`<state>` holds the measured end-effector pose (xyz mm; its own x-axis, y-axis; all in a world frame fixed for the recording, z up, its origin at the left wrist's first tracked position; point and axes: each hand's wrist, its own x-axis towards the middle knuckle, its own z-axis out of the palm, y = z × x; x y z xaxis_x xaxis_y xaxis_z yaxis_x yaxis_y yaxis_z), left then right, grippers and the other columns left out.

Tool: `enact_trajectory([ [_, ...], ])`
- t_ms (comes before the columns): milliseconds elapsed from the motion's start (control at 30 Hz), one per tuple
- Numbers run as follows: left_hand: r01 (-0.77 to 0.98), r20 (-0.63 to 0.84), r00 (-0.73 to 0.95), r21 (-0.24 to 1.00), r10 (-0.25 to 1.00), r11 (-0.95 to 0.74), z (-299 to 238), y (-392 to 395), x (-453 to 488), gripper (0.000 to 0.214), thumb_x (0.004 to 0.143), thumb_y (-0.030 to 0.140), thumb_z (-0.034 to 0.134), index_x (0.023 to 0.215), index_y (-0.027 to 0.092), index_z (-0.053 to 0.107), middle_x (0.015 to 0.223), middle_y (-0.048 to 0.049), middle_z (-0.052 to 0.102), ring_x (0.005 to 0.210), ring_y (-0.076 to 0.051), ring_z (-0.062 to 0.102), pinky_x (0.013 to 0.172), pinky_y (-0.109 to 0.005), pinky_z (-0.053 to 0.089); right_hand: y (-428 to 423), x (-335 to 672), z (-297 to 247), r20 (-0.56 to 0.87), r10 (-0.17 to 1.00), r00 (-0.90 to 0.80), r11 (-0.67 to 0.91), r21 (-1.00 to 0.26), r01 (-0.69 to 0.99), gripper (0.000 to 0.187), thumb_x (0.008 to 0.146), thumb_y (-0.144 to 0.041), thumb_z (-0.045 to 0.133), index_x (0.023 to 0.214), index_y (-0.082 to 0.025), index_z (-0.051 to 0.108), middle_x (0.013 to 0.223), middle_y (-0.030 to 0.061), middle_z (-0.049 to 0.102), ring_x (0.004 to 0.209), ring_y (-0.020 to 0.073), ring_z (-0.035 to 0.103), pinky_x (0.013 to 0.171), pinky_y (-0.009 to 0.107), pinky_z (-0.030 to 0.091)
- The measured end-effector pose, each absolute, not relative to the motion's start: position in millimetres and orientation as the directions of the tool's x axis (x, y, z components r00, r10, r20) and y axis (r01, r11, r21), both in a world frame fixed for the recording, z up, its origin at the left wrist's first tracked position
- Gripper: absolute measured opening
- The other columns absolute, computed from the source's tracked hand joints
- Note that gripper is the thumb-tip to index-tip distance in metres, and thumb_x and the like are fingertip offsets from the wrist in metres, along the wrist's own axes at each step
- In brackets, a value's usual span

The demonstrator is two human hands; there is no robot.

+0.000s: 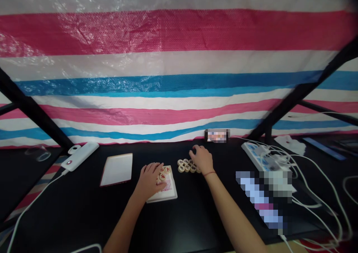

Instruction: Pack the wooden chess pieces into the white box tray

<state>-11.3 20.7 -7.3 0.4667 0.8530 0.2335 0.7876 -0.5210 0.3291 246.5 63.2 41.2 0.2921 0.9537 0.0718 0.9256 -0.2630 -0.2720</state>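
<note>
My left hand (151, 180) lies over a shallow white box (172, 193), its fingers stretched across round Chinese chess pieces (162, 176) with red characters. Pink print shows on the box's floor beside the thumb. To the right, cream Chinese chess pieces (187, 168) with dark characters stand close together in two rows on the black table. Above the right end of these rows is my right hand (203, 159), fingers loosely bent, thumb and index finger apart. It covers some of the pieces, and whether its other fingers touch them is hidden.
A white box lid (116, 169) lies at left. Farther left is a white power bank (81, 158) with a cable. At right are a power strip (254, 156), tangled white cables and a blurred device (260, 200). A phone-like screen (217, 135) stands at the back.
</note>
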Motion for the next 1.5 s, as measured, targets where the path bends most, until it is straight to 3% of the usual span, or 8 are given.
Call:
enact_trajectory([
  [233, 0.8, 0.229, 0.463, 0.307, 0.856, -0.515, -11.9, 20.5, -8.7, 0.053, 0.081, 0.032, 0.063, 0.132, 0.023, 0.052, 0.126, -0.0094, 0.061, 0.117, -0.026, 0.053, 0.1, -0.042, 0.039, 83.8, 258.1, 28.7, -0.112, 0.952, 0.284, -0.304, -0.29, 0.907, 0.023, 0.076, -0.02, 0.06, 0.097, -0.016, 0.067, 0.101, 0.0153, 0.069, 0.092, 0.0284, 0.066, 0.071, 0.032, 0.044],
  [500, 0.756, 0.405, 0.416, 0.344, 0.814, -0.557, -0.8, 21.5, -8.7, 0.054, 0.083, 0.04, 0.063, 0.133, 0.023, 0.052, 0.129, -0.0111, 0.058, 0.124, -0.029, 0.049, 0.105, -0.048, 0.038, 74.6, 250.1, 50.2, 0.002, 0.98, 0.197, -0.17, -0.499, 0.85, 0.016, 0.079, -0.021, 0.061, 0.094, -0.018, 0.066, 0.09, 0.0088, 0.072, 0.09, 0.0224, 0.067, 0.078, 0.03, 0.048],
  [567, 0.697, 0.43, 0.401, 0.43, 0.809, -0.574, 8.5, 20.7, -5.0, 0.047, 0.088, 0.036, 0.057, 0.134, 0.025, 0.051, 0.127, -0.01, 0.059, 0.12, -0.025, 0.053, 0.103, -0.043, 0.042, 59.7, 232.6, 52.4, 0.047, 0.992, 0.118, -0.063, -0.624, 0.779, 0.021, 0.082, -0.03, 0.06, 0.1, -0.021, 0.064, 0.092, 0.0035, 0.072, 0.085, 0.016, 0.067, 0.076, 0.025, 0.05],
  [633, 0.643, 0.416, 0.382, 0.522, 0.825, -0.561, 17.5, 18.5, 0.8, 0.045, 0.09, 0.034, 0.054, 0.134, 0.026, 0.05, 0.125, -0.0088, 0.059, 0.117, -0.022, 0.056, 0.1, -0.039, 0.046, 41.9, 211.3, 49.3, 0.101, 0.995, 0.006, 0.087, -0.886, 0.455, 0.029, 0.078, -0.035, 0.064, 0.103, -0.019, 0.062, 0.091, 0.0041, 0.071, 0.076, 0.015, 0.067, 0.07, 0.026, 0.052],
  [700, 0.598, 0.388, 0.38, 0.59, 0.84, -0.543, 24.1, 15.4, 7.1, 0.041, 0.091, 0.033, 0.054, 0.132, 0.027, 0.053, 0.123, -0.0076, 0.06, 0.113, -0.021, 0.059, 0.097, -0.036, 0.048, 25.6, 191.8, 42.7, 0.095, 0.995, -0.04, 0.101, -0.968, 0.231, 0.034, 0.073, -0.037, 0.069, 0.101, -0.019, 0.062, 0.09, 0.0035, 0.069, 0.071, 0.014, 0.065, 0.064, 0.026, 0.052],
  [900, 0.553, 0.34, 0.393, 0.655, 0.855, -0.515, 26.8, 8.6, 8.1, 0.027, 0.089, 0.026, 0.055, 0.116, 0.026, 0.063, 0.108, -0.0052, 0.064, 0.099, -0.018, 0.064, 0.09, -0.033, 0.052, 6.6, 173.7, 28.3, 0.008, 0.998, -0.066, 0.011, -0.998, 0.057, 0.035, 0.069, -0.039, 0.074, 0.095, -0.019, 0.063, 0.085, 0.0033, 0.069, 0.069, 0.0146, 0.065, 0.062, 0.026, 0.053],
  [1100, 0.573, 0.398, 0.265, 0.668, 0.878, -0.476, 19.3, 8.1, -9.6, 0.012, 0.084, 0.022, 0.06, 0.095, 0.022, 0.063, 0.102, -0.0041, 0.064, 0.095, -0.017, 0.065, 0.087, -0.031, 0.053, 9.0, 197.9, 32.9, -0.011, 0.977, 0.212, -0.003, -0.999, -0.04, 0.048, 0.064, -0.056, 0.076, 0.089, -0.017, 0.062, 0.08, 0.0057, 0.069, 0.067, 0.0188, 0.069, 0.059, 0.029, 0.054],
  [1500, 0.692, 0.328, 0.586, 0.274, 0.741, -0.668, 4.1, 6.8, 13.1, 0.005, 0.085, 0.029, 0.065, 0.084, 0.024, 0.065, 0.092, -0.0001, 0.072, 0.097, -0.022, 0.059, 0.088, -0.041, 0.038, -13.6, 208.7, 24.8, -0.092, 0.982, 0.166, -0.078, -0.993, -0.091, 0.049, 0.06, -0.059, 0.078, 0.081, -0.017, 0.063, 0.083, 0.0057, 0.069, 0.062, 0.02, 0.069, 0.055, 0.031, 0.055],
])
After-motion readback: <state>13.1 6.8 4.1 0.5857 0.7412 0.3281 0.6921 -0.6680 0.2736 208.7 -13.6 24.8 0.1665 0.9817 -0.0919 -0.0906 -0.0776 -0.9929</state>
